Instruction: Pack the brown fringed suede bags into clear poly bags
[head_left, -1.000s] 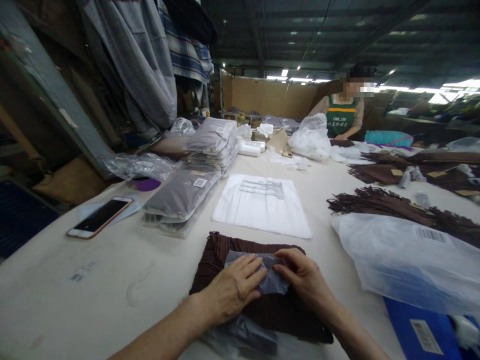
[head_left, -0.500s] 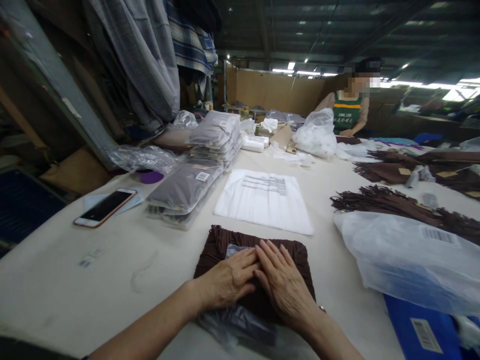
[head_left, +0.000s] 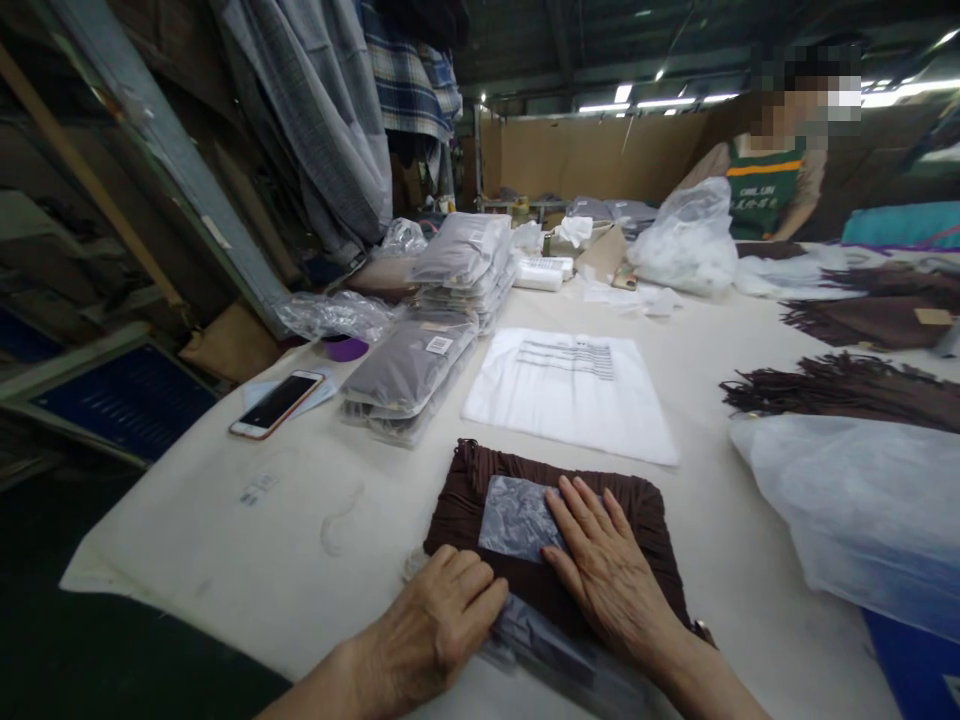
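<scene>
A folded dark brown scarf [head_left: 472,515] with pleats and fringe lies on the table in front of me. On top of it sits a small grey plastic-like sheet [head_left: 514,517]. My right hand [head_left: 604,560] rests flat on the scarf and the sheet's right side, fingers stretched out. At the near left corner my left hand [head_left: 439,620] is closed, its fingers curled over the edge of a clear plastic bag [head_left: 555,645]. That bag shows along the scarf's near side; how far it runs underneath is hidden.
Beyond the scarf is a white printed bag stack [head_left: 570,400]. Packed grey garments [head_left: 409,365] are piled to its left, near a phone [head_left: 277,403]. Fringed brown scarves [head_left: 847,385] and a translucent bag [head_left: 847,500] lie right. A co-worker [head_left: 765,190] stands across the table.
My left hand has moved from the scarf's middle to its near left corner and closed on the plastic, uncovering the grey sheet. My right hand stays flat. The view has turned left.
</scene>
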